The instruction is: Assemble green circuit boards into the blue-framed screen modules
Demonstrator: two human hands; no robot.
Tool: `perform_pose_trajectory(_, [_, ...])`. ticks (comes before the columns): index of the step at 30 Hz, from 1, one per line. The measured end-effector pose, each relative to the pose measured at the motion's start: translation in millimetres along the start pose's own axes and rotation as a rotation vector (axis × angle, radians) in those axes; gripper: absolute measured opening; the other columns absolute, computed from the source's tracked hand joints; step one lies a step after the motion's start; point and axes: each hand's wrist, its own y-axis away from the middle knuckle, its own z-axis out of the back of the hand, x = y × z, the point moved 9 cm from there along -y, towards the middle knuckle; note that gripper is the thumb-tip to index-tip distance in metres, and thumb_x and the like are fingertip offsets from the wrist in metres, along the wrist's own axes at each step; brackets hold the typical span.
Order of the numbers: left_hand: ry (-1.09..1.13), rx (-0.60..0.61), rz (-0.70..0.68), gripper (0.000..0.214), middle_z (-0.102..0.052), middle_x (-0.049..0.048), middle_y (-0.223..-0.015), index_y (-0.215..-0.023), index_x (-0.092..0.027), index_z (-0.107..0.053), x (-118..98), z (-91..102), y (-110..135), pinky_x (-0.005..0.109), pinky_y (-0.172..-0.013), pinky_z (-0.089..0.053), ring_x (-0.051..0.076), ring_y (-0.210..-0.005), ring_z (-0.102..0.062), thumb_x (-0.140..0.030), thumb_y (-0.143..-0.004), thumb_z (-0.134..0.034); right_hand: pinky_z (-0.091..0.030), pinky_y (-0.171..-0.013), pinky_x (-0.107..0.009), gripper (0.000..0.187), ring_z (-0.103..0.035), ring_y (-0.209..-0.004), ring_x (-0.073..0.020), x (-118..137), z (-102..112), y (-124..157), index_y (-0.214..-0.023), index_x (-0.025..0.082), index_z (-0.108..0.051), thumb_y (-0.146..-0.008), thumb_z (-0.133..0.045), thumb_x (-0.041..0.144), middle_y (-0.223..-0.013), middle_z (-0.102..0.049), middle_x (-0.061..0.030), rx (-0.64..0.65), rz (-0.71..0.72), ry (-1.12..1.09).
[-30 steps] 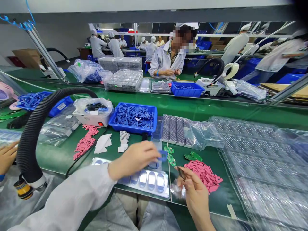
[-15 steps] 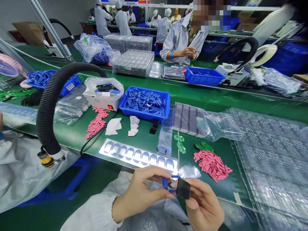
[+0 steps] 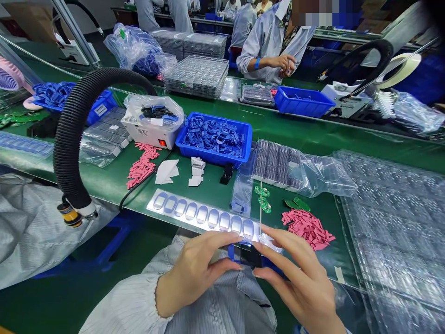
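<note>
Green conveyor bench (image 3: 215, 185) runs across the view, with clear plastic blister trays (image 3: 392, 222) heaped at its right and a blue plastic crate (image 3: 212, 157) of blue parts beyond the hands. Nearer lies a shiny tray of oval cavities (image 3: 201, 215), with pink strips (image 3: 308, 227) and small green circuit boards (image 3: 263, 199) to its right. Just in front of that tray, both hands are partly closed, fingers curved. The left hand (image 3: 198, 269) and right hand (image 3: 295, 273) pinch opposite ends of a blue plastic frame (image 3: 231, 253) around a dark square panel (image 3: 250, 255).
</note>
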Motion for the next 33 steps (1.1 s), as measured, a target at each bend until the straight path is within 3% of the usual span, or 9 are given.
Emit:
perform_pose_trajectory(9, [0.011, -0.021, -0.058, 0.058, -0.072, 0.0077, -0.105, -0.129, -0.022, -0.04, -5, 1.6, 1, 0.03, -0.084, -0.056, 0.019, -0.097, -0.067, -0.025, -0.078, -0.068, -0.051, -0.084, -0.039, 0.028, -0.058, -0.104, -0.025, 10, -3, -7, -0.109, 0.013, -0.063, -0.084, -0.061, 0.025, -0.113, -0.063, -0.0153, 0.027, 0.048, -0.022])
perform_pose_trajectory(18, [0.042, -0.012, -0.023, 0.065, -0.071, 0.0058, -0.109, -0.132, -0.025, -0.038, -3, -0.6, 3, 0.028, -0.087, -0.053, 0.019, -0.101, -0.065, -0.021, -0.076, -0.071, -0.05, -0.087, -0.039, 0.037, -0.057, -0.107, -0.0245, 6, -9, -3, -0.12, 0.015, -0.056, -0.085, -0.059, 0.028, -0.117, -0.061, -0.0145, 0.056, -0.008, -0.084])
perform_pose_trajectory(24, [0.095, -0.027, -0.019, 0.072, -0.071, 0.0058, -0.109, -0.136, -0.029, -0.037, -2, -0.9, 4, 0.03, -0.089, -0.052, 0.02, -0.101, -0.065, -0.018, -0.073, -0.072, -0.048, -0.089, -0.038, 0.035, -0.056, -0.108, -0.0234, 5, -10, -3, -0.117, 0.015, -0.056, -0.084, -0.061, 0.025, -0.117, -0.061, -0.014, 0.08, -0.016, -0.118])
perform_pose_trajectory(26, [0.145, -0.036, 0.028, 0.07, -0.071, 0.0046, -0.11, -0.134, -0.031, -0.04, 0, -1.4, 5, 0.032, -0.091, -0.051, 0.02, -0.101, -0.065, -0.016, -0.073, -0.072, -0.048, -0.089, -0.036, 0.031, -0.057, -0.106, -0.0223, 3, -11, -3, -0.113, 0.015, -0.057, -0.084, -0.06, 0.025, -0.115, -0.062, -0.0131, 0.078, -0.048, -0.149])
perform_pose_trajectory(29, [0.343, -0.072, 0.233, 0.066, -0.071, 0.0014, -0.11, -0.129, -0.035, -0.046, 13, -5.6, 7, 0.03, -0.09, -0.051, 0.019, -0.098, -0.066, -0.016, -0.072, -0.073, -0.049, -0.088, -0.035, 0.028, -0.058, -0.104, -0.0214, -2, -15, -2, -0.109, 0.018, -0.058, -0.085, -0.06, 0.03, -0.112, -0.063, -0.0112, 0.045, -0.126, -0.215])
perform_pose_trajectory(33, [0.648, -0.144, 0.456, 0.036, -0.071, 0.0009, -0.108, -0.109, -0.033, -0.065, 30, -20.6, 13, 0.023, -0.088, -0.052, 0.018, -0.102, -0.065, -0.025, -0.075, -0.071, -0.049, -0.088, -0.035, 0.027, -0.059, -0.102, -0.0207, -7, -23, 1, -0.106, 0.022, -0.058, -0.084, -0.06, 0.037, -0.109, -0.064, -0.0082, -0.018, -0.243, -0.315])
